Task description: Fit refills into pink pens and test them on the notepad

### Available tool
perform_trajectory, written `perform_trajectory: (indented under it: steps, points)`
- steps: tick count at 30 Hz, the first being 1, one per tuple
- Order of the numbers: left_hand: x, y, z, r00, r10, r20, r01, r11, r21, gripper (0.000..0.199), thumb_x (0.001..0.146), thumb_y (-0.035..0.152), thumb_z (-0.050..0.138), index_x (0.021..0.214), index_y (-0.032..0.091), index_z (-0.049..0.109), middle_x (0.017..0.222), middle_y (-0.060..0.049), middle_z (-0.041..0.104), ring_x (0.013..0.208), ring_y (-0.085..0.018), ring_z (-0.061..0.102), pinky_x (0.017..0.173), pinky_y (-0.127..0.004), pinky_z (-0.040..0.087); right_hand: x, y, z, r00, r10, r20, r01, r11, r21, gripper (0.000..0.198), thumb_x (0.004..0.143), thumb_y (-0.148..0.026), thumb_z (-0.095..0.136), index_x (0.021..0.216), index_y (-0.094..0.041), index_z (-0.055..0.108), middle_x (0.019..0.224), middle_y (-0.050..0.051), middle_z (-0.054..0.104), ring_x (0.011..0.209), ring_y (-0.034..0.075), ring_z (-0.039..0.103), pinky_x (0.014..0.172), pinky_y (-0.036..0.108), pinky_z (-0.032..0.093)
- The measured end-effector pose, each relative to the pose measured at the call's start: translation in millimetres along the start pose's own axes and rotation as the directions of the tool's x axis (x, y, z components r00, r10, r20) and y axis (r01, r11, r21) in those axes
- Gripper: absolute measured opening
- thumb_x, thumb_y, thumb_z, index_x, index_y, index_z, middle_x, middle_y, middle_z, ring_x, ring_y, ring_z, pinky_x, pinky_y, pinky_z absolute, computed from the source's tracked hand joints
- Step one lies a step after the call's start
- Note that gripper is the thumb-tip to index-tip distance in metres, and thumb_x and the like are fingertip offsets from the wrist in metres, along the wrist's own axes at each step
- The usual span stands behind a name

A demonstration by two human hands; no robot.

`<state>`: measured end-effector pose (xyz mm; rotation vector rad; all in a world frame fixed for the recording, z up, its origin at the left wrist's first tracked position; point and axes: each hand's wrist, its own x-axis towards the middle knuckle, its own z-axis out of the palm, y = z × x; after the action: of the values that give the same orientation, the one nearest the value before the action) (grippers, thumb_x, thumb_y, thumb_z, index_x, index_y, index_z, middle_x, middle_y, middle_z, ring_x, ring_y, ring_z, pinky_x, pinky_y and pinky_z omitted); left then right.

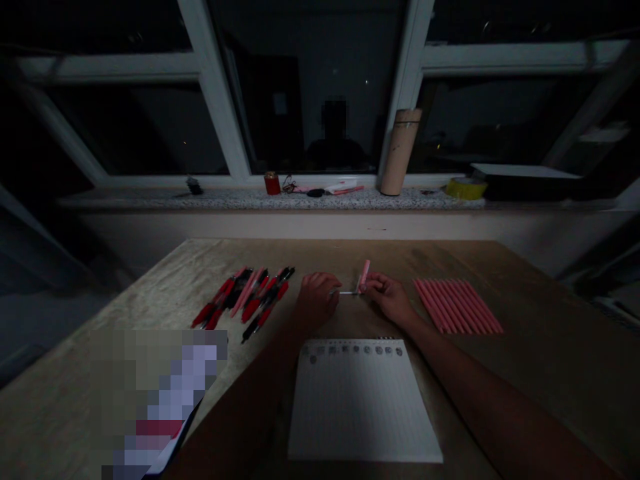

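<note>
My left hand (317,297) is closed, its fingertips on the left end of a thin pale rod (347,293) that looks like a pen refill. The rod runs across to my right hand (389,298), whose fingers are pinched around a short pink pen barrel (365,275), tilted upright. Dim light hides exactly how rod and barrel meet. Below both hands lies a spiral notepad (365,407) with lined paper and a row of small dark scribbles along its top.
Left of my hands is a loose pile of red, black and pink pens (245,293). Several pink pens (457,305) lie side by side at the right. A pixelated item (175,400) is at front left. The windowsill (225,199) holds a tan cylinder (401,153) and yellow tape (465,189).
</note>
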<state>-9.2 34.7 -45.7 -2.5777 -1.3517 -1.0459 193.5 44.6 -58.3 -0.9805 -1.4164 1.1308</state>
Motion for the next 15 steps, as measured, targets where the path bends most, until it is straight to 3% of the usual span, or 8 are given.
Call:
perform_trajectory:
  steps: [5,10,15]
  points:
    - [0.1,1.3,-1.5,1.0,-0.001,0.01,0.001,1.0,-0.004,0.014,0.085,0.023,0.046,0.093,0.02,0.058,0.096,-0.004,0.063,0.096,-0.019,0.053,0.088,-0.038,0.035,0.1,3.1,-0.5,0.999,-0.047,-0.006,0.046,0.998,-0.031,0.029,0.071,-0.038,0.066,0.091,-0.018,0.059,0.076,0.004,0.069,0.069,0.017,0.063,0.069,0.028,0.047]
    - [0.4,0.8,-0.8,1.0,-0.013,0.026,0.013,1.0,-0.002,0.014,0.085,0.023,0.047,0.093,0.02,0.058,0.097,-0.004,0.063,0.097,-0.019,0.053,0.089,-0.038,0.035,-5.4,0.8,2.8,0.984,-0.13,0.125,0.166,0.927,-0.337,0.016,0.076,-0.032,0.06,0.084,-0.018,0.061,0.077,0.004,0.068,0.068,0.016,0.062,0.062,0.026,0.045]
    - [0.0,0.7,0.0,0.999,-0.013,0.032,0.013,1.0,0.0,0.015,0.085,0.023,0.046,0.093,0.02,0.058,0.098,-0.004,0.063,0.098,-0.019,0.053,0.089,-0.038,0.035,-7.6,-0.5,4.3,0.977,-0.165,0.136,0.206,0.893,-0.399,0.013,0.077,-0.029,0.058,0.085,-0.018,0.061,0.079,0.004,0.069,0.07,0.016,0.063,0.064,0.026,0.046]
